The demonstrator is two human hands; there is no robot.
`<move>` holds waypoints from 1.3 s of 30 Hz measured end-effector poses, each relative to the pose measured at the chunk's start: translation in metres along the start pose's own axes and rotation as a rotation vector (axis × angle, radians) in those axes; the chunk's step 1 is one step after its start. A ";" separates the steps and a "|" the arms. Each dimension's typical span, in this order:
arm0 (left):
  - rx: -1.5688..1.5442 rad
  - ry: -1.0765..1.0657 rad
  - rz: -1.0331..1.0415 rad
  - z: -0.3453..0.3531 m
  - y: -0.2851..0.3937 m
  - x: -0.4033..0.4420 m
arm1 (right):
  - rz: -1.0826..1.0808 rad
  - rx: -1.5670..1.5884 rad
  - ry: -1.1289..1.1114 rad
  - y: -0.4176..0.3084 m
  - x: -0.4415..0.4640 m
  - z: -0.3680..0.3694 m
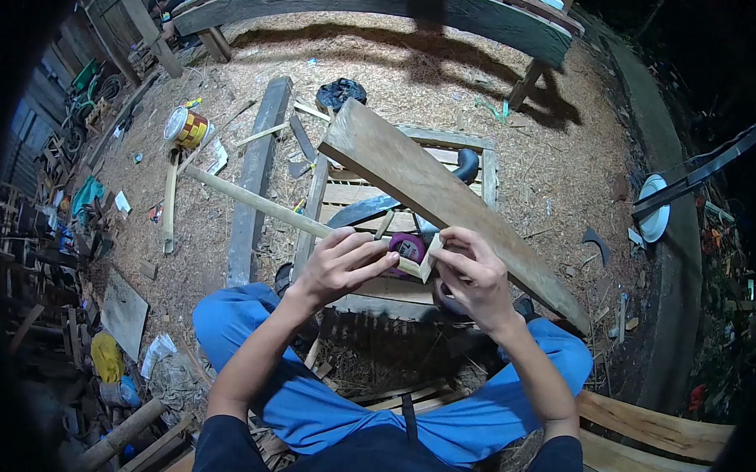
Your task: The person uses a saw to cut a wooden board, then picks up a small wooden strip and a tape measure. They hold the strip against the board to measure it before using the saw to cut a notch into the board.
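My left hand [344, 266] is closed around a long, thin wooden stick [258, 203] near its near end; the stick runs out to the upper left. Between the fingers of my right hand [476, 277] is a short wooden piece [431, 259], held at an angle. Its lower end meets the tip of the stick, forming a V; whether the two are joined I cannot tell. Just behind them lies a purple round tape measure [406, 245] on a slatted wooden pallet [490, 169]. A curved metal blade [364, 210] lies there too, partly hidden.
A thick plank [430, 188] slants across the pallet. Left of it lie a long beam [262, 169] and a dark-headed hand tool [299, 168]. A bucket [187, 128] stands farther left. A heavy wooden bench [369, 18] spans the back. Wood shavings cover the ground [554, 188].
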State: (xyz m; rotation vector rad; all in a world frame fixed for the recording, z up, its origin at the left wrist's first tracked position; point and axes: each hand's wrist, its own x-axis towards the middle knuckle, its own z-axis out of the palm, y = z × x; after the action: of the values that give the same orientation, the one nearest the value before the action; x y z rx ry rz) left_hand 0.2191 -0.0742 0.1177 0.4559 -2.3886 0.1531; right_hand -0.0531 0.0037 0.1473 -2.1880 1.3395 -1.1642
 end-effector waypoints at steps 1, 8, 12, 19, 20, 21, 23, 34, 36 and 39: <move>-0.013 0.004 -0.006 0.000 0.000 0.000 | 0.001 -0.001 0.000 0.002 -0.001 -0.001; -0.041 0.023 -0.018 -0.001 -0.004 0.000 | -0.109 -0.091 -0.138 0.003 0.015 -0.025; -0.041 -0.005 0.000 -0.002 -0.004 -0.001 | 0.006 -0.067 -0.248 -0.004 0.016 -0.026; -0.070 0.005 0.003 -0.003 -0.005 0.001 | 0.113 0.036 -0.315 -0.006 0.015 -0.024; -0.076 0.005 -0.003 -0.003 -0.004 0.002 | 0.151 0.086 -0.303 -0.009 0.015 -0.023; -0.077 0.005 -0.003 -0.003 -0.004 0.002 | 0.189 0.136 -0.291 -0.010 0.015 -0.023; -0.063 0.027 -0.023 -0.002 -0.004 0.001 | 0.175 0.134 -0.301 -0.006 0.014 -0.021; -0.081 -0.006 -0.018 -0.008 -0.004 0.010 | 0.266 0.300 -0.196 -0.005 0.016 -0.028; -0.122 -0.041 -0.021 -0.008 -0.002 0.012 | 0.309 0.331 -0.131 -0.010 0.016 -0.027; -0.175 -0.066 -0.060 -0.008 0.004 0.014 | 0.413 0.399 -0.087 -0.012 0.018 -0.039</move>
State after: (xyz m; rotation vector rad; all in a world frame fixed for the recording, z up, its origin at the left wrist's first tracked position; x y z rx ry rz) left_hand 0.2125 -0.0728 0.1328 0.4559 -2.4239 -0.0990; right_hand -0.0719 -0.0001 0.1870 -1.5730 1.3063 -1.0512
